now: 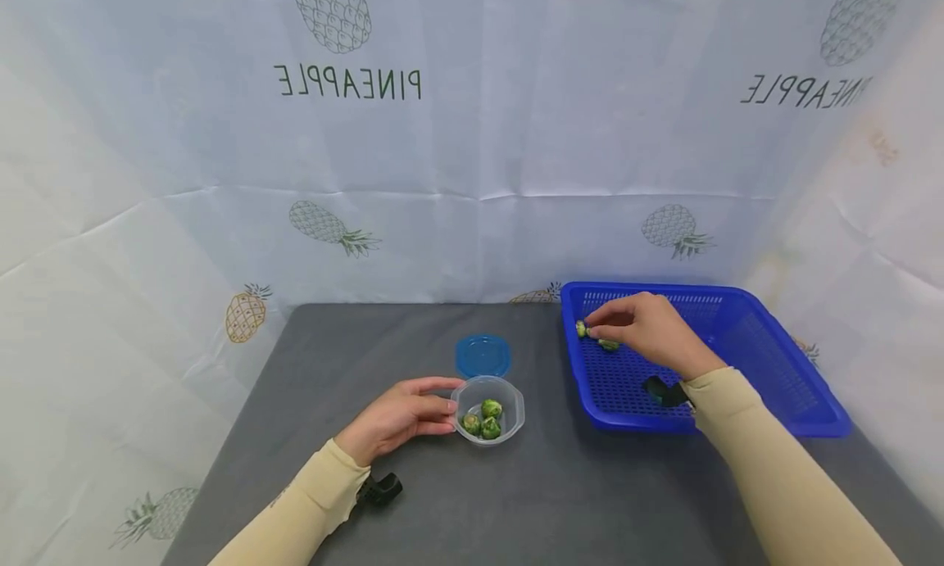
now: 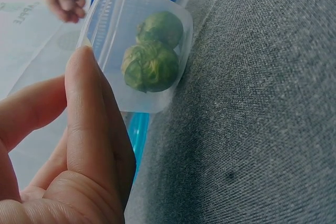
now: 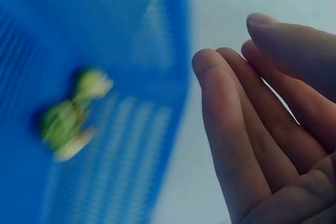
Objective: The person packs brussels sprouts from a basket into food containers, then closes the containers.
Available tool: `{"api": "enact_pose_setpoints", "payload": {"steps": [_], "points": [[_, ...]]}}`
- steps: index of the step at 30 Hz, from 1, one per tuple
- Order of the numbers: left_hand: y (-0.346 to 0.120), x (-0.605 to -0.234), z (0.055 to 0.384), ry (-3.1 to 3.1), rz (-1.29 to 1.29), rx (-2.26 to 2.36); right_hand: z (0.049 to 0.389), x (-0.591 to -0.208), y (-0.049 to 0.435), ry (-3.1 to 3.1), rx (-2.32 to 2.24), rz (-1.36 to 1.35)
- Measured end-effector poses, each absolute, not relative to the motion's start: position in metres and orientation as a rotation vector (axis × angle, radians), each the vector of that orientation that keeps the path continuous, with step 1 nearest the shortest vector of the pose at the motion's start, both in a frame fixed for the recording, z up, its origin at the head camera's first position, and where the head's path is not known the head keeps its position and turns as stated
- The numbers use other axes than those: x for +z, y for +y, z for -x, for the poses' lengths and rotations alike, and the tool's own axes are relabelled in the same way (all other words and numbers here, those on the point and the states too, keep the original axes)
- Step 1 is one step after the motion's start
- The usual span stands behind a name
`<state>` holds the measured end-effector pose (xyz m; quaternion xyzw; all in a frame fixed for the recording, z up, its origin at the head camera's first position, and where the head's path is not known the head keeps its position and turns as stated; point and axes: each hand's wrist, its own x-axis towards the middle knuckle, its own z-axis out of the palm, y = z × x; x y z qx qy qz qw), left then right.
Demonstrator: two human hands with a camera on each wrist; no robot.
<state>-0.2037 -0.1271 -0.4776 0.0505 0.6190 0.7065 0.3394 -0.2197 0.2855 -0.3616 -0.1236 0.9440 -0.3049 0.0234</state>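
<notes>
A small clear plastic container (image 1: 516, 418) stands on the grey table, with three Brussels sprouts (image 1: 490, 427) inside. My left hand (image 1: 401, 414) holds its left rim; in the left wrist view the thumb (image 2: 86, 114) lies against the wall, and two sprouts (image 2: 152, 66) show through the plastic. Over the left part of the blue basket (image 1: 782, 369) hovers my right hand (image 1: 649, 332), close to a few sprouts (image 1: 608, 345). The right wrist view shows its fingers (image 3: 226, 124) and thumb apart, nothing between them, with blurred sprouts (image 3: 63, 124) in the basket.
A round blue lid (image 1: 483, 355) lies flat just behind the container. The basket's slatted walls rise around the right hand. Behind the grey table (image 1: 354, 345) hangs a white cloth (image 1: 472, 140) printed with pineapples.
</notes>
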Motion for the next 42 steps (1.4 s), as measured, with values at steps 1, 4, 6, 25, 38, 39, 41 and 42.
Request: {"api": "enact_pose_setpoints", "payload": {"steps": [1, 4, 6, 25, 38, 39, 41, 42], "points": [[-0.127, -0.478, 0.204, 1.609, -0.128, 1.842, 0.225, -0.365, 0.296, 2.916, -0.944, 0.34], [-0.128, -0.478, 0.203, 1.608, -0.124, 1.838, 0.24, -0.377, 0.323, 2.867, -0.948, 0.244], [-0.128, -0.479, 0.202, 1.607, -0.115, 1.835, 0.249, -0.386, 0.336, 2.828, -0.948, 0.199], [-0.128, -0.48, 0.204, 1.603, -0.13, 1.836, 0.282, -0.424, 0.36, 2.613, -1.019, 0.083], [-0.128, -0.478, 0.206, 1.595, -0.131, 1.84, 0.287, -0.427, 0.357, 2.587, -1.035, 0.065], [-0.128, -0.478, 0.206, 1.596, -0.13, 1.841, 0.287, -0.426, 0.356, 2.587, -1.034, 0.066], [-0.128, -0.479, 0.206, 1.596, -0.125, 1.841, 0.287, -0.426, 0.353, 2.592, -1.027, 0.06], [-0.128, -0.479, 0.206, 1.598, -0.123, 1.84, 0.287, -0.426, 0.352, 2.596, -1.024, 0.057]]}}
